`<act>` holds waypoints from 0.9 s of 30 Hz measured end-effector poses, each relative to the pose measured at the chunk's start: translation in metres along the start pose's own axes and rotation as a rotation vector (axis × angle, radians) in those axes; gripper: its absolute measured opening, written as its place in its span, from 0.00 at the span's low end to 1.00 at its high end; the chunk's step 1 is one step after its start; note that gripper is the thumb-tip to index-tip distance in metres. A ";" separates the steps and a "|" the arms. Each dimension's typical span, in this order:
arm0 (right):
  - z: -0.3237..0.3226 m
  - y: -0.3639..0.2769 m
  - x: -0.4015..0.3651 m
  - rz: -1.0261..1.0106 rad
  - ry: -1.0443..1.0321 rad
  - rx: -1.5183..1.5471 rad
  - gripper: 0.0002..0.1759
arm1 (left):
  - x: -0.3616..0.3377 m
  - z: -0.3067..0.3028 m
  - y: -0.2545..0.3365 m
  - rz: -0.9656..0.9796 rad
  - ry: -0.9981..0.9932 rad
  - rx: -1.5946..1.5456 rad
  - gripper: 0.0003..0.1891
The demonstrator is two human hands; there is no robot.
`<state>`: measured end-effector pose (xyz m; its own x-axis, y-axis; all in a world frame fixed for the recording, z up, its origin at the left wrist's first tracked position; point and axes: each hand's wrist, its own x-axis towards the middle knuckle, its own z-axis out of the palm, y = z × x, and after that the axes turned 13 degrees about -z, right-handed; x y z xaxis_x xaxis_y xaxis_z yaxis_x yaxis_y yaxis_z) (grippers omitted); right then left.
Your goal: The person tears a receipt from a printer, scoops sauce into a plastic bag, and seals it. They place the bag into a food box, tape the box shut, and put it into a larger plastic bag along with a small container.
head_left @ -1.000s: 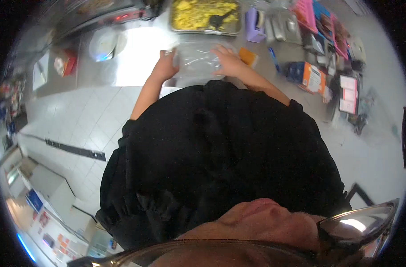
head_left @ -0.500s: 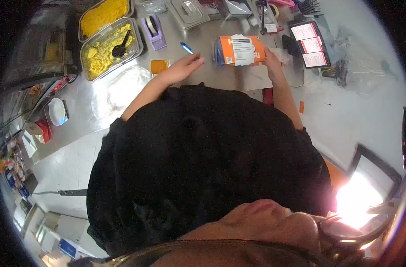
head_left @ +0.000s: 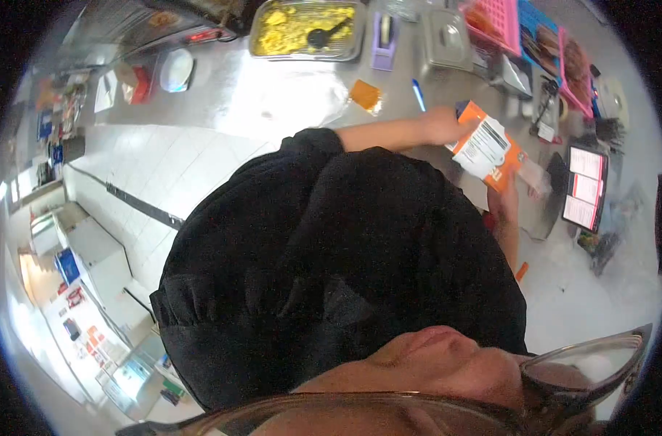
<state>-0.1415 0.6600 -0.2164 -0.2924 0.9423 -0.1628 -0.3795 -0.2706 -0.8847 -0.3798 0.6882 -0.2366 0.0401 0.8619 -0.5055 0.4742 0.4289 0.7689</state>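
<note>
The orange box (head_left: pixel 487 149), flat on the table (head_left: pixel 273 94) a moment before, was now picked up at 2 o'clock, with the left hand (head_left: pixel 441 125) closed on its top end and the right hand (head_left: pixel 506 205) just under it, though I could not tell if that hand was gripping.

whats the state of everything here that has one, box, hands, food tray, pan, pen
orange box: held up in the hands, tilted, label side showing
left hand: gripping the box's upper end
right hand: at the box's lower end, fingers hidden
food tray: uncovered, yellow food inside
black scoop: resting in the food
steel pan: lid on
blue pen: lying flat on the counter
</note>
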 end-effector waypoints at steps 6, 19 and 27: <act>0.155 0.008 -0.004 0.211 -0.004 -0.041 0.31 | -0.135 -0.151 -0.041 -0.119 0.177 -0.082 0.36; 0.334 0.222 0.108 0.352 -0.546 -0.541 0.31 | -0.179 -0.283 -0.297 -0.488 0.216 -0.625 0.40; 0.235 0.240 0.087 -0.460 0.140 -1.668 0.19 | -0.178 -0.272 -0.399 -0.587 0.695 -0.435 0.30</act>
<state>-0.4645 0.6311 -0.3402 -0.3235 0.9104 0.2579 0.8632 0.3956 -0.3136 -0.8157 0.4370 -0.3469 -0.6844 0.3897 -0.6162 -0.1136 0.7779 0.6181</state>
